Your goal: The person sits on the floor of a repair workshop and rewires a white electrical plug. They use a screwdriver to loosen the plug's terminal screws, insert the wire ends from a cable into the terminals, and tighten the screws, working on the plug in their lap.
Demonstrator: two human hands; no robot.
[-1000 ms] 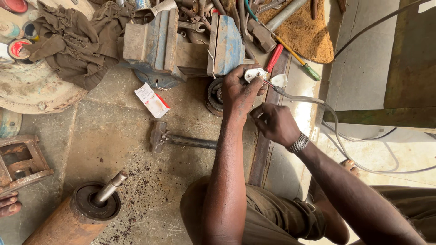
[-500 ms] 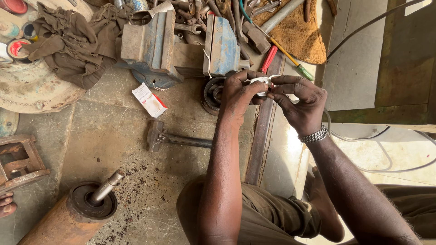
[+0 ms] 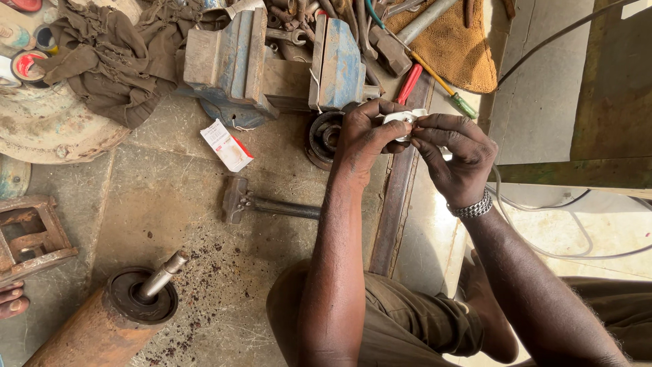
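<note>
Both grips closed on small white plastic fitting [image 3: 401, 121]: left hand [image 3: 363, 139] pinches one side, right hand [image 3: 455, 156] other, fingertips touching. Fitting held above floor, just beside blue vise [image 3: 272, 61]. Hammer [image 3: 268, 204] lies near; red-white packet [image 3: 226, 145] beside vise.

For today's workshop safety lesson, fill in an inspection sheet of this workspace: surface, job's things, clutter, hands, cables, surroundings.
Surface: stained concrete floor, dark specks scattered.
Job's things: small white part, pinched between both hands.
Clutter: blue bench vise, hammer, red-and-white packet, brown rag, red-handled tool, loose tools.
Hands: left hand and right hand both grip the part; metal wristband on the right wrist.
Cables: pale cable trails right; dark cable above.
Surroundings: rusty cylinder, mustard cloth.
</note>
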